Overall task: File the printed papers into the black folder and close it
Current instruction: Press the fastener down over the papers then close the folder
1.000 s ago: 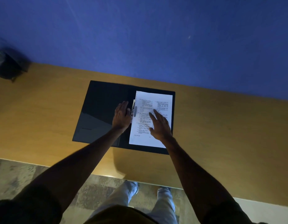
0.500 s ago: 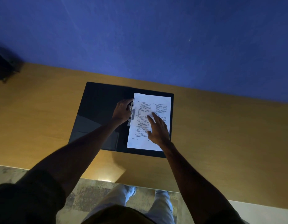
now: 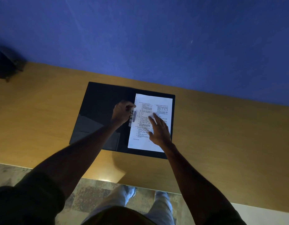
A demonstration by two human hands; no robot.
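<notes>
The black folder (image 3: 98,117) lies open on the wooden desk (image 3: 221,135), its spine running away from the person. The printed papers (image 3: 156,108) sit on its right half, long axis along the spine. The left hand (image 3: 122,112) curls at the metal clip (image 3: 132,118), seemingly pinching it. The right hand (image 3: 159,129) presses the papers, fingers spread.

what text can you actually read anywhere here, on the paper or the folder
Printed papers: two columns of numbered text and a short footer line, all too small and blurred to read.
Black folder: no label or brand visible.
Metal clip by the left hand: no readable marking.
Nothing can be quoted.
</notes>
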